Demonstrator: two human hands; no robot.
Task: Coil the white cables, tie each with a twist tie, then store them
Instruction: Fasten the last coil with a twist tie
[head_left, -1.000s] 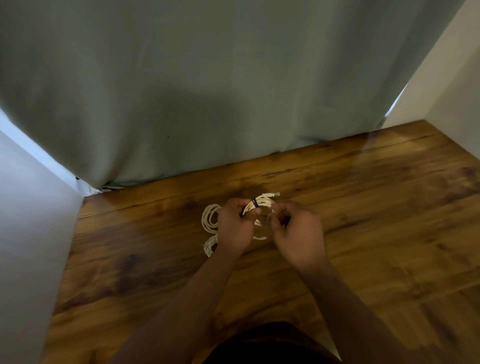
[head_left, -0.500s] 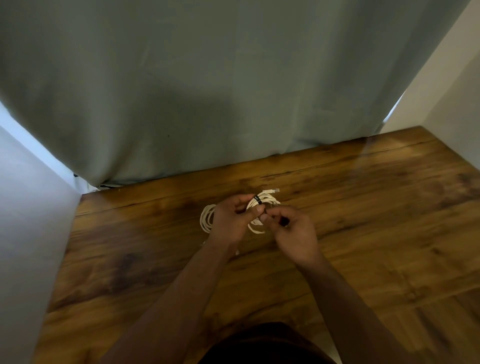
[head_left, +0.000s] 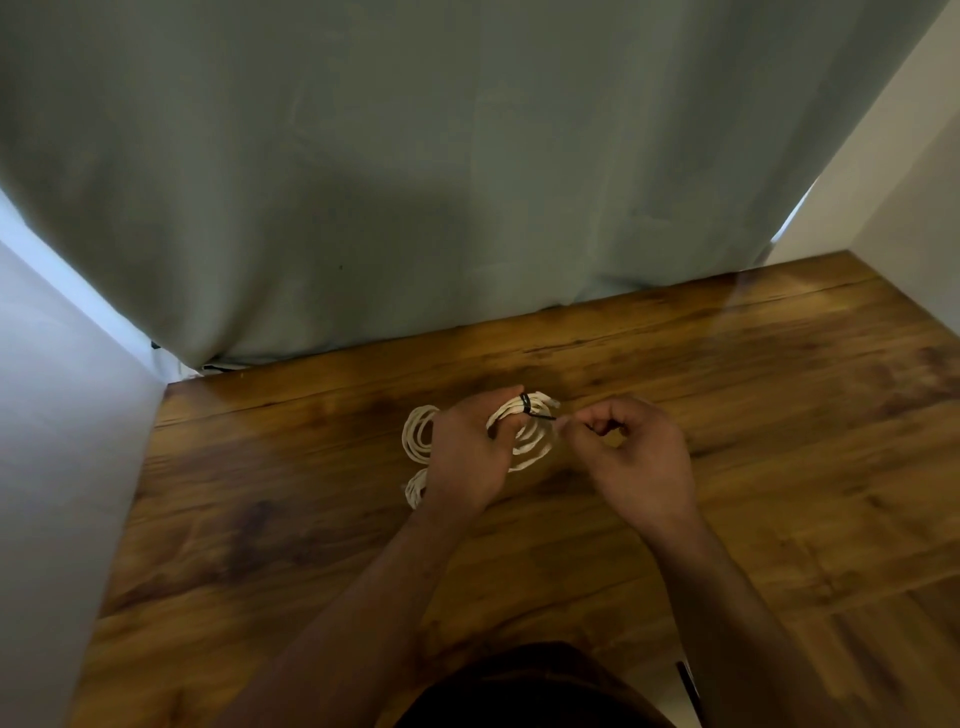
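Left hand (head_left: 470, 457) grips a coil (head_left: 530, 441) of white cable, fingers curled through and round the loops, holding it just above the table (head_left: 779, 467). A black tie (head_left: 525, 404) is wrapped round the bundled strands at the far side of the coil, close to the left fingertips.

From that wrap a thin black tail runs rightward, roughly level, toward the right hand (head_left: 631, 457). The right thumb and forefinger are pressed together at the tail's end – pinching it, as far as the view shows; the other right fingers are curled loosely and hold nothing.

Key relation: the tail's long axis lies across the view, left to right, with the wrap at the left end and the right hand's pinch at the right end. The right hand sits just beside the coil, not touching it. So the right hand is the working hand, the left the anchor.

Judgement: the step in hand is closing the tie, likely by pulling the tail taut along its own line or twisting it. The left grip has to resist that pull, or the loops may slide.

A second coil (head_left: 418, 434) lies on the table behind the left hand, partly hidden; whether it is tied cannot be told. No storage place is in view – only a curtain (head_left: 415, 182) behind the table.
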